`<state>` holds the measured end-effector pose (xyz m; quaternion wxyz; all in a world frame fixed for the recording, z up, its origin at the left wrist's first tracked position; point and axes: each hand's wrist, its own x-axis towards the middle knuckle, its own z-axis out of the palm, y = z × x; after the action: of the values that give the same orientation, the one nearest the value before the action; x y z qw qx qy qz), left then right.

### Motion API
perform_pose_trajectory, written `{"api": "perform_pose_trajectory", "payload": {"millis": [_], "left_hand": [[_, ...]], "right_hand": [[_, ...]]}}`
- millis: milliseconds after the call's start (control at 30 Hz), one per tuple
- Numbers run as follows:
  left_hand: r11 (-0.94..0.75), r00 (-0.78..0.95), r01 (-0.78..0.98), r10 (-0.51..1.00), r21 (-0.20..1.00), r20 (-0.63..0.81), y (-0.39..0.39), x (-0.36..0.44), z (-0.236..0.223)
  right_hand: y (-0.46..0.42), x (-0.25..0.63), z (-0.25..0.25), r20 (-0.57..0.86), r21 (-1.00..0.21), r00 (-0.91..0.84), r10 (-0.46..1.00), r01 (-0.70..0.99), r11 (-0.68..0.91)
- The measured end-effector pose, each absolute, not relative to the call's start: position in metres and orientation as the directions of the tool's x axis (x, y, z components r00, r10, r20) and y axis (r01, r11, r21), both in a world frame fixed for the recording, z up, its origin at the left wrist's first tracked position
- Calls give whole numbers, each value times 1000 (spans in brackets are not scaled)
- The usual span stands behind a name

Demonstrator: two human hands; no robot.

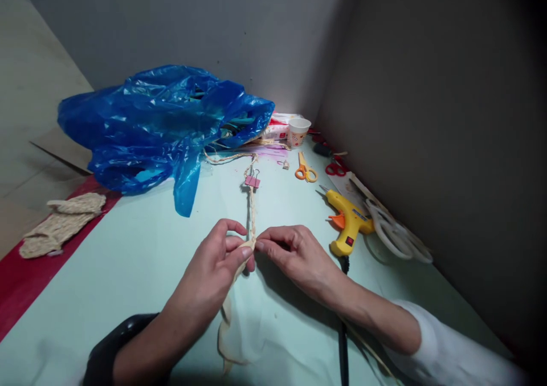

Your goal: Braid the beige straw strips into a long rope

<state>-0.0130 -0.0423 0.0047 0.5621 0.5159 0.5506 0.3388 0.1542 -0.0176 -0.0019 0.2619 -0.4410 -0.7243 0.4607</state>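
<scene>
Pinching a raffia braid (252, 212) at centre in the left hand (216, 263), thumb against fingers; closing the right hand's (301, 255) fingertips at its right edge (any strand between, too small to tell). Clamped farther along by a pink binder clip (252, 182); flanked, right, by a yellow glue gun (351, 220).

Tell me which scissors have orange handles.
The orange-handled scissors in front of the paper cup; the red-handled pair lies to their right, closer to the dark wall.
</scene>
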Motion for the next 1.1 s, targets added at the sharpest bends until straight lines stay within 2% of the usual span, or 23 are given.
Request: {"api": "perform_pose_trajectory", "payload": {"millis": [233,333,500,600,733,800,867,967,1033,1100], "left_hand": [[100,124,434,978,895,-169,-44,-10,3],[-16,133,598,988,801,-79,-48,-8,7],[-118,166,788,986,604,-23,-52,-11,13],[-179,151,851,984,494,96,-53,-14,14],[-330,200,819,931,470,305,-58,-9,8],[-434,294,827,875,357,385,-61,-5,2],[-523,408,833,801,180,438,-63,-1,-2],[-574,523,817,707,-44,477,-65,3,-6],[-574,557,808,672,-133,487,-67,5,-7],[-599,587,787,652,-149,480,-69,7,-8]], "right_hand": [[-19,153,-5,-47,-936,-456,889,332,121],[-17,152,-8,-53,-960,-438,897,271,76],[-17,150,-8,-111,-969,-367,924,247,-18],[-18,149,-8,-100,-968,-352,931,251,-9],[-19,148,-7,-70,-980,-347,935,198,0],[-19,148,-6,-100,-986,-367,925,160,-43],[-19,149,-4,-143,-988,-392,909,117,-105],[-19,148,-1,-182,-983,-415,892,52,-176],[-19,147,0,-189,-979,-421,887,11,-203],[-19,146,-1,-204,-970,-427,881,-33,-240]]}}
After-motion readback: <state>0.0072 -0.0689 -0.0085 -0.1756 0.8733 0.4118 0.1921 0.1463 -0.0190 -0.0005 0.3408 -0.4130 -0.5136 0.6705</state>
